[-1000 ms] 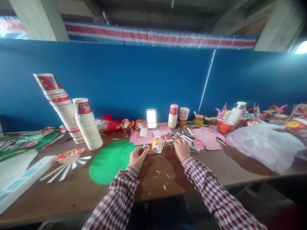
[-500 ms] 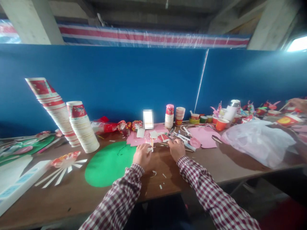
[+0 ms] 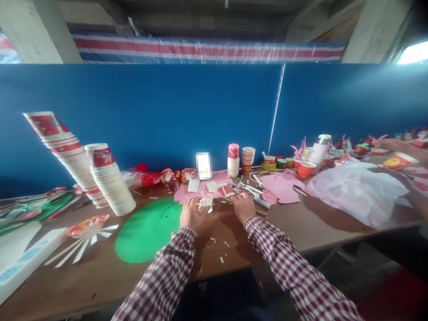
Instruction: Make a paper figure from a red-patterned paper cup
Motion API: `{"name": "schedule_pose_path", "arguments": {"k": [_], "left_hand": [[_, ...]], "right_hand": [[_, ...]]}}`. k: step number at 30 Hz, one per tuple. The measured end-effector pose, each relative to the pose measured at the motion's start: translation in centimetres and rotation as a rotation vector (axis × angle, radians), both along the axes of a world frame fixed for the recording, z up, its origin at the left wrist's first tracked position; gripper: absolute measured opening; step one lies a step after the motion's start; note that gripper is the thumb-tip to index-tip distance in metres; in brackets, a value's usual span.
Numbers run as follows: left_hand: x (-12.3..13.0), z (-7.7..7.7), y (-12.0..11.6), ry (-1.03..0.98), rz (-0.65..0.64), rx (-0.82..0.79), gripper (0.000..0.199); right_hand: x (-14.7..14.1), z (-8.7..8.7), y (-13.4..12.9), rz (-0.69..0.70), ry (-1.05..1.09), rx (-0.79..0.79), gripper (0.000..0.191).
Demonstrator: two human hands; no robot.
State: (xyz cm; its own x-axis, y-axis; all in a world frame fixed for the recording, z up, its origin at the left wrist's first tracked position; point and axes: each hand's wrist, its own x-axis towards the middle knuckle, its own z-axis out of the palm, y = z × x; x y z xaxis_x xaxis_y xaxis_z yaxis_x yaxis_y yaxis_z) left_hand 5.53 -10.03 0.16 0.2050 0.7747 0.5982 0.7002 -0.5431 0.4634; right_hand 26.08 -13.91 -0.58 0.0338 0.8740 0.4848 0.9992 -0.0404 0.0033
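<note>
My left hand (image 3: 192,214) is closed at the edge of a small cut piece of white paper (image 3: 205,203) with orange-brown marks and a curled strip hanging from it. To its right, my right hand (image 3: 244,207) is low over the table with its fingers curled down. Whatever is under those fingertips is too small and hidden to name. Just beyond it lie several pens (image 3: 256,196) and a red paper scrap (image 3: 226,191). A large green paper disc (image 3: 147,234) lies flat beside my left forearm.
Two tall stacks of paper cups (image 3: 113,187) lean at the left, near a fringed cut cup (image 3: 88,227). Pink paper sheets (image 3: 284,187) and shorter cup stacks (image 3: 248,160) stand behind my hands. A translucent plastic bag (image 3: 361,191) is at right, with another person's hand (image 3: 397,145) beyond.
The view has shifted slightly to the right. More of the white paper piece shows beside my left fingers. My right hand stays near the pens, its fingers still curled.
</note>
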Motion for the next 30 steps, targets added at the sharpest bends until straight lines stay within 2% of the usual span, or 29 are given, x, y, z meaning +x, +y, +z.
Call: {"name": "schedule_pose_path", "arguments": {"k": [3,6,10,13,18,21,30], "left_hand": [[1.6,1.5,0.4,-0.007,0.052,-0.115,0.035],[3.1,2.7,1.4,-0.006,0.097,-0.322,0.04],[3.9,3.1,3.3,-0.033,0.088,-0.463,0.033],[3.2,3.0,4.4,-0.043,0.077,-0.498,0.025],[0.9,2.9,5.2,-0.065,0.077,-0.507,0.026],[0.3,3.2,5.2,-0.07,0.084,-0.477,0.027],[3.4,3.1,5.5,-0.105,0.027,-0.442,0.027]], "right_hand": [[-0.1,0.2,-0.2,0.0,-0.002,-0.001,0.021],[-0.2,0.3,-0.3,0.003,-0.007,-0.002,0.023],[-0.1,0.4,-0.3,0.004,-0.009,0.0,0.025],[-0.1,0.3,-0.3,0.01,-0.006,-0.004,0.026],[-0.1,0.2,-0.2,0.016,0.004,-0.01,0.026],[-0.2,0.3,-0.3,0.022,0.005,-0.01,0.025],[-0.3,0.3,-0.4,0.022,-0.009,0.004,0.023]]}}
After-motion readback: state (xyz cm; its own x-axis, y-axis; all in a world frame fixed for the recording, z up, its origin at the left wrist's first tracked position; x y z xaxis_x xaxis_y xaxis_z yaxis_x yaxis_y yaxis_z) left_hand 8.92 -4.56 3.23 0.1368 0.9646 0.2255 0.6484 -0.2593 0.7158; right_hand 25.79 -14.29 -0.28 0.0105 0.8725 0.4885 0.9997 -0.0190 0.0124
